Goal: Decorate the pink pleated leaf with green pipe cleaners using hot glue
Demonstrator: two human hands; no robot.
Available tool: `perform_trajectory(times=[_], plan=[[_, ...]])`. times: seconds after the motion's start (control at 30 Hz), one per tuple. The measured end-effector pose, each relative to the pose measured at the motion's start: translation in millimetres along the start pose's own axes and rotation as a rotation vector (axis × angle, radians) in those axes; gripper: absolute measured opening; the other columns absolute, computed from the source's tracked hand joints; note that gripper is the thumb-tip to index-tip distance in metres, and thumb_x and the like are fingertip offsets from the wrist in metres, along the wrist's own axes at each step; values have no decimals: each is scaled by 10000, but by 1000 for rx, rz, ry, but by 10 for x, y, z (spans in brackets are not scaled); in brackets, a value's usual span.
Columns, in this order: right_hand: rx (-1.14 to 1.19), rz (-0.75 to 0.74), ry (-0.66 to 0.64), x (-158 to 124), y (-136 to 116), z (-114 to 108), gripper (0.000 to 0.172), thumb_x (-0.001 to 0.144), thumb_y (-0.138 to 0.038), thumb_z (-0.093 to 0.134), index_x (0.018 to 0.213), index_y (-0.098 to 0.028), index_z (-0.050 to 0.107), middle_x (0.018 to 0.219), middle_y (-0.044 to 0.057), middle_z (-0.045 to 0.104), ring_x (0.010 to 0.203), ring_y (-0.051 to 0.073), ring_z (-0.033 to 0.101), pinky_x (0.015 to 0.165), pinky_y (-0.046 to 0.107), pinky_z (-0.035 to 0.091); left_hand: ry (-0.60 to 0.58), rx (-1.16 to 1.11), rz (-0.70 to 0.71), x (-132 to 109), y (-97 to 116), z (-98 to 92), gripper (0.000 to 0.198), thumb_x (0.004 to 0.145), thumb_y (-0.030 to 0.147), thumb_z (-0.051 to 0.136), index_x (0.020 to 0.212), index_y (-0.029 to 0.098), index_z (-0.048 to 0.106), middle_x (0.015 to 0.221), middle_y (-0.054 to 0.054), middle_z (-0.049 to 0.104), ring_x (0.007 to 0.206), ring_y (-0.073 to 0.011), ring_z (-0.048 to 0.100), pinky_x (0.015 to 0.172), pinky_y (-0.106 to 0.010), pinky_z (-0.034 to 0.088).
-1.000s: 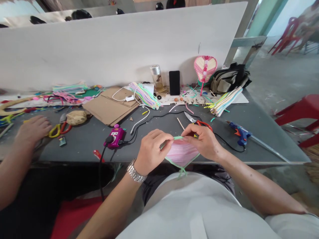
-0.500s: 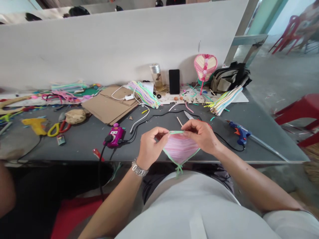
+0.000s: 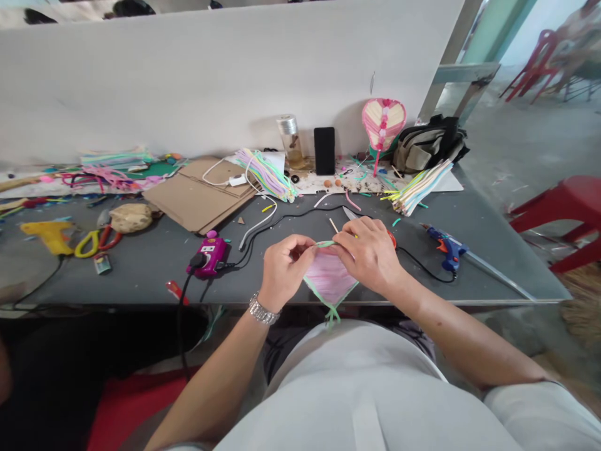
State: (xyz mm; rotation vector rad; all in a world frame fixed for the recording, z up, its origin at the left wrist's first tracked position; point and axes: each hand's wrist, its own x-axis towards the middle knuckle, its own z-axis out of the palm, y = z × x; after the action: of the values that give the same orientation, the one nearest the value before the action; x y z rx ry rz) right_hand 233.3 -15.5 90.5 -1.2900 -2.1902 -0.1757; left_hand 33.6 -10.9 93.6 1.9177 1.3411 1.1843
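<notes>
Head view: left hand [image 3: 286,269] and right hand [image 3: 369,254] hold pink straw panel [image 3: 329,277] over front edge of bench [image 3: 136,282]. Fingers [image 3: 305,247] of both hands pressed together, pinching green strip [image 3: 325,243] along panel's top. Red scissors [image 3: 390,238] just beyond right hand, partly hidden. Glue gun [image 3: 446,247] right; magenta power socket [image 3: 209,257] left.

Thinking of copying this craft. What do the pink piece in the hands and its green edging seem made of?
The pink piece looks like thin plastic straws or strips side by side, slightly glossy: fine parallel lines run across it, though paper is possible. The green edging looks like a flattened plastic strip, bending smoothly. The pastel bundle looks like the same stock.
</notes>
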Motion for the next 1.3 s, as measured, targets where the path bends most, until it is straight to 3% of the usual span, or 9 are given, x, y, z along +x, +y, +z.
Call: perform_trajectory(times=[0.17, 0.3, 0.57, 1.0, 1.17, 1.3], plan=[[44, -108, -24, 50, -2, -1, 207, 1012, -275, 544, 954, -191, 725, 971, 85, 710, 924, 233, 556, 801, 384, 347, -18, -46, -22, -5, 21, 51, 125, 816, 283, 672, 763, 174, 706, 647, 19, 688, 531, -96, 529, 514, -208, 409], [24, -175, -54, 74, 27, 14, 255, 1024, -233, 512, 873, -200, 715, 912, 76, 702, 899, 221, 551, 808, 386, 341, -21, -77, -7, -6, 48, 73, 131, 820, 283, 680, 753, 171, 691, 632, 18, 675, 530, -94, 525, 505, -204, 404], [-66, -308, 103, 83, 56, 52, 257, 999, -157, 515, 785, -183, 655, 782, 46, 673, 804, 196, 529, 773, 369, 333, -2, -25, 73, -4, 56, 102, 61, 791, 203, 658, 778, 176, 711, 684, 16, 717, 585, -97, 578, 587, -197, 464], [80, -281, 66, 122, 44, 30, 267, 974, -141, 473, 729, -199, 563, 701, 19, 589, 721, 177, 481, 732, 335, 322, 39, 77, 178, -30, 4, 149, 86, 816, 193, 636, 775, 183, 711, 718, 8, 740, 634, -116, 614, 691, -235, 474], [253, -149, 12, 90, 62, 16, 205, 1031, -251, 494, 886, -190, 625, 822, 43, 662, 792, 187, 546, 742, 333, 346, 62, -6, 114, -24, 15, 149, 103, 841, 235, 649, 813, 186, 736, 758, -2, 764, 638, -116, 617, 657, -221, 490], [344, -133, 26, 72, 90, 38, 140, 1019, -270, 554, 975, -186, 658, 900, 57, 708, 857, 199, 601, 775, 342, 382, 46, -61, 82, -34, 7, 133, 103, 837, 255, 677, 834, 185, 752, 767, -8, 769, 632, -116, 624, 639, -215, 499]])
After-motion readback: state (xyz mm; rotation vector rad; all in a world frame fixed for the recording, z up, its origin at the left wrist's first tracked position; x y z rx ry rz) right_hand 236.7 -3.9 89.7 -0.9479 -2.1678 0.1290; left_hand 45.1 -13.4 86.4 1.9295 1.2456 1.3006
